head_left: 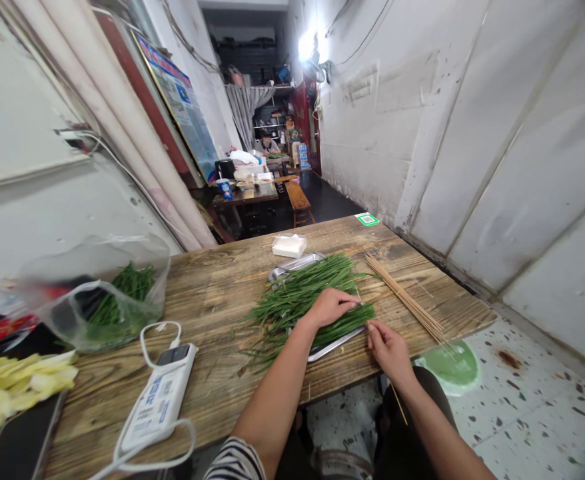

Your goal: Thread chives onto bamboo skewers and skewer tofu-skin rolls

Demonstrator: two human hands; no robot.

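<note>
The place is looking like a small eatery. A QR-code card [367, 219] is lying at the far right corner of a wooden tabletop [207, 287], bamboo skewers [407, 297] are lying along its right edge, and long green chives [292, 300] are covering much of a metal tray [335, 347] toward its near edge. Beyond the far edge, a second table [252, 195] is carrying food containers [246, 186] and a blue cup [224, 189], a wooden bench [297, 195] is standing beside it, and crowded shelves [272, 125] are lining the back.

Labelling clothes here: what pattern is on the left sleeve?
The left sleeve has black-and-white stripes, in the head view.
</note>
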